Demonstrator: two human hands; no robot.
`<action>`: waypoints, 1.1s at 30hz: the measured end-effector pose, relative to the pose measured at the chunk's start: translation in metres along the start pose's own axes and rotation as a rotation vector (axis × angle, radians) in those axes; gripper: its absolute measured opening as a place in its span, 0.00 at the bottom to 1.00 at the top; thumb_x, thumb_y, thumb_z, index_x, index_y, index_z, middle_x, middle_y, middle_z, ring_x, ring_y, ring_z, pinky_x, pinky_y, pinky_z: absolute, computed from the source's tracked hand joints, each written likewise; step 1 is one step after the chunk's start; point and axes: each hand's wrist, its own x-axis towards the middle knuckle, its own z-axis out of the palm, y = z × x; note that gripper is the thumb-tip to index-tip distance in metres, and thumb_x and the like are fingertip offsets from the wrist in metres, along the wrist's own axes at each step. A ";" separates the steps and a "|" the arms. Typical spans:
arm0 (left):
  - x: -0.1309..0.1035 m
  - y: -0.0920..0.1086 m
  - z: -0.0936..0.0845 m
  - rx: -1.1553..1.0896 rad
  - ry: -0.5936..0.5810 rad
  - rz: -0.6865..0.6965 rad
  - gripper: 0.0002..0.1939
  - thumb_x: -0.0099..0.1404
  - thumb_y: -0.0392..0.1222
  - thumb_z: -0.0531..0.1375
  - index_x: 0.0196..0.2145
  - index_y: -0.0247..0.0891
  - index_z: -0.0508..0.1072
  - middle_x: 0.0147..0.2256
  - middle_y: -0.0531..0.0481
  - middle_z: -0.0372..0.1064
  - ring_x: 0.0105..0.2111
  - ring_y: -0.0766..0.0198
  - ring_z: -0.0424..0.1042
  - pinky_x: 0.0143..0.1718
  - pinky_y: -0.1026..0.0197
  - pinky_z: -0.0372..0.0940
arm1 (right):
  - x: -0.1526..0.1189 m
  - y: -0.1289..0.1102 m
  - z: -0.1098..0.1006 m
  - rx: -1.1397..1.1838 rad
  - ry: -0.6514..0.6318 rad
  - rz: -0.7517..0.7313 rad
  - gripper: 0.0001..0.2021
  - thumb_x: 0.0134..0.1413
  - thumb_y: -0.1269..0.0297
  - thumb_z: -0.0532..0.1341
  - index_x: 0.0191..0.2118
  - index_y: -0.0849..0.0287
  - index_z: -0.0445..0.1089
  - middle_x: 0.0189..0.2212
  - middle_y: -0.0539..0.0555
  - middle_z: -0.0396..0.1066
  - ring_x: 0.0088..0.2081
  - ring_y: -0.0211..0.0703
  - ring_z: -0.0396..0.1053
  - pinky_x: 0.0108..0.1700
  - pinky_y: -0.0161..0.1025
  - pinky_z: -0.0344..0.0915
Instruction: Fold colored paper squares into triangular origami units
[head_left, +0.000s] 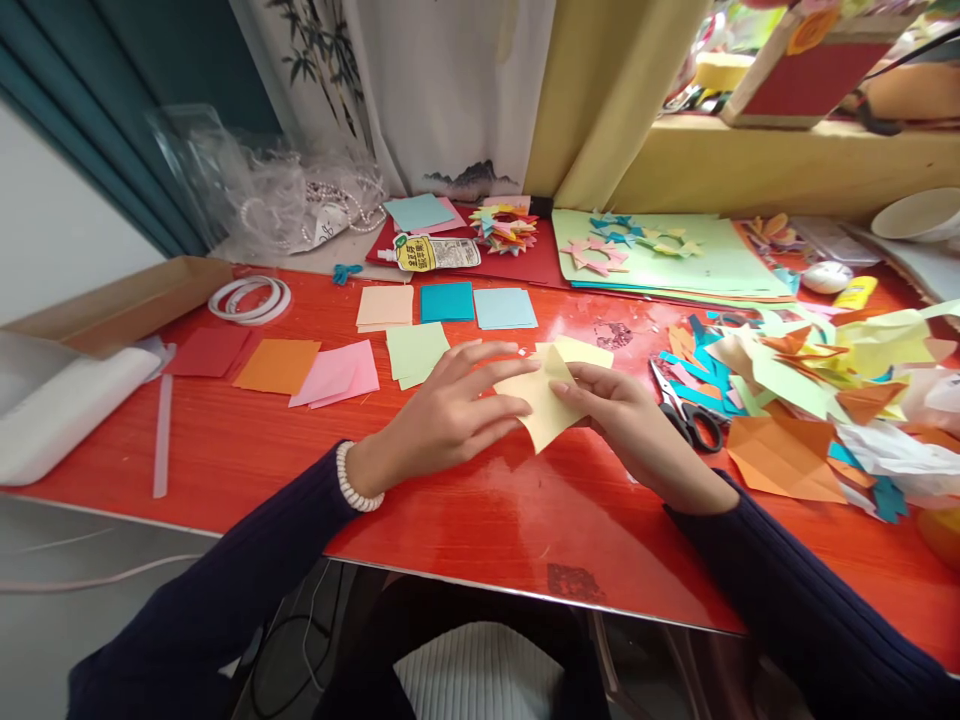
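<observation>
A pale yellow sheet of paper (541, 410), bent along a crease, is held above the red table. My right hand (611, 405) pinches its right side, thumb on top and fingers behind. My left hand (465, 405) reaches over the left side with fingers stretched and apart, the fingertips touching or just over the paper. More yellow paper (592, 352) lies on the table behind the held sheet. Left of it are small stacks of paper squares: light green (417, 352), pink (339, 373), orange (279, 365), teal (447, 301) and light blue (505, 308).
Black-handled scissors (688, 412) lie right of my right hand, beside a heap of paper scraps (795, 370). A glue pouch (431, 253) and folded paper wreaths (596, 255) are at the back. White tape rolls (249, 300) and a cardboard tray (120, 300) stand left.
</observation>
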 end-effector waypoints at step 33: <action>0.005 0.014 0.010 -0.788 0.101 -0.742 0.13 0.61 0.49 0.59 0.38 0.38 0.69 0.33 0.52 0.69 0.26 0.72 0.65 0.30 0.69 0.63 | -0.008 -0.005 0.014 -0.186 -0.052 -0.102 0.14 0.54 0.55 0.59 0.40 0.60 0.72 0.33 0.54 0.73 0.31 0.39 0.72 0.36 0.38 0.72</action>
